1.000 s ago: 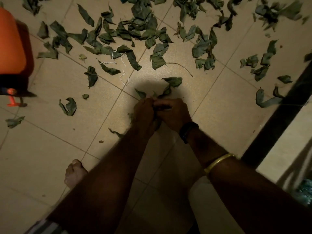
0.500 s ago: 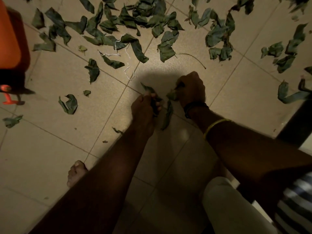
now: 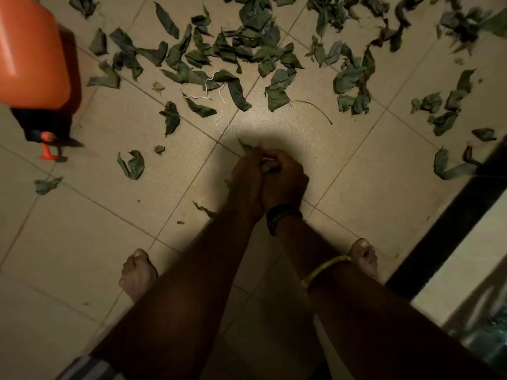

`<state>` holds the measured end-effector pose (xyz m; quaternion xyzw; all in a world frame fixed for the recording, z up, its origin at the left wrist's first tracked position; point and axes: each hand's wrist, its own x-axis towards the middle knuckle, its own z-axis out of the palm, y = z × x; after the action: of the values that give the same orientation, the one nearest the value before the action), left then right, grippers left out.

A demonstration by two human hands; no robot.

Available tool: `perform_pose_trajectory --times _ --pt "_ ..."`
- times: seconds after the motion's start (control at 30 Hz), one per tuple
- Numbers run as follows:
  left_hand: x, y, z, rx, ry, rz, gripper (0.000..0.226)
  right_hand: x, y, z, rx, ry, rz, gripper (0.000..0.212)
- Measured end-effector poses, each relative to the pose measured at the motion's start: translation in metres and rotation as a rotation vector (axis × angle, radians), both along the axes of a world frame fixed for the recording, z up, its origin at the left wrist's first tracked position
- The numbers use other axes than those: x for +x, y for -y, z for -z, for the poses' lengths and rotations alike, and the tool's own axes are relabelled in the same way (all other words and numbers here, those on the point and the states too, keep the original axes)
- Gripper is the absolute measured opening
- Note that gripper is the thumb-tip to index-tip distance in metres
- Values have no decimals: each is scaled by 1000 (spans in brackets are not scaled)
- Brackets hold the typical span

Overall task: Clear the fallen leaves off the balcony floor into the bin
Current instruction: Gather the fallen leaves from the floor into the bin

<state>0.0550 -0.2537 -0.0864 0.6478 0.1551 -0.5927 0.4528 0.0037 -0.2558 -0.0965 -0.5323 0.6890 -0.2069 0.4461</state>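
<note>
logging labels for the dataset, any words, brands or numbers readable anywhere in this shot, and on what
None can be read.
Orange plastic bin: no print shows on its side.
Black wristband above the right hand: no display or mark shows.
Thin gold bangle: plain.
Beige floor tiles and dark green fallen leaves: no writing.

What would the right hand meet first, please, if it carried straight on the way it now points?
Pressed against the left hand around some leaves, the right hand points up the picture. Bare tile comes first, then probably the creased leaf beside the thin stem; depth is uncertain.
</note>
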Motion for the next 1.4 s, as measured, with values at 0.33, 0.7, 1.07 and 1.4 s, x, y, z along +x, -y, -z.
perform_pose_trajectory --times 0.33,0.7,1.07,1.4 --pt "32 -40 12 120 20 -188 17 -32 -16 28 -31 -116 -32 19" --pt "47 -93 46 120 51 -247 13 -53 -18 81 228 -379 -19 23" --pt "54 -98 41 92 51 -313 14 6 -10 93 27 -324 -692 58" --pt "51 -112 54 85 43 -336 15 -4 8 85 33 -394 -407 24"
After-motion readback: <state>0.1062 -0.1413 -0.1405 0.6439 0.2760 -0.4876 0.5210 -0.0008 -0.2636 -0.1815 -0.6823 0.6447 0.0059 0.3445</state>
